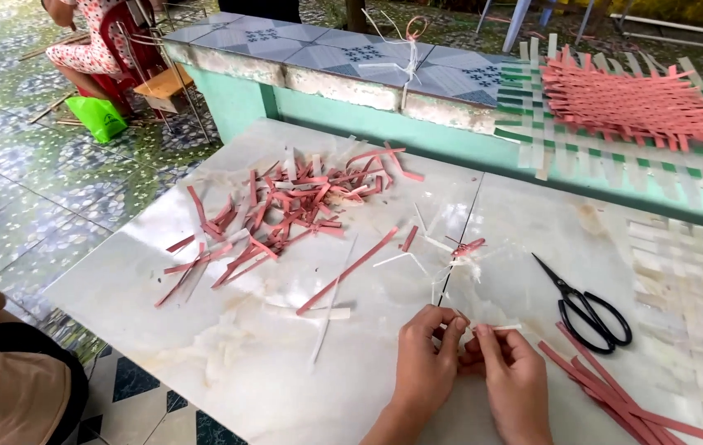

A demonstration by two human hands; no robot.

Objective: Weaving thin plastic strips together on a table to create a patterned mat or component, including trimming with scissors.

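Note:
My left hand and my right hand meet over the pale marble slab near its front edge. Together they pinch a thin white plastic strip between fingertips. Just beyond them lies a small bundle of white and pink strip pieces. Black scissors rest shut on the slab to the right of my right hand. A long pink strip lies to the left of the hands.
A heap of pink and white strip offcuts covers the slab's far left. Pink strips lie at lower right. A woven pink mat sits on a green-white mat on the tiled ledge. Another person sits far left.

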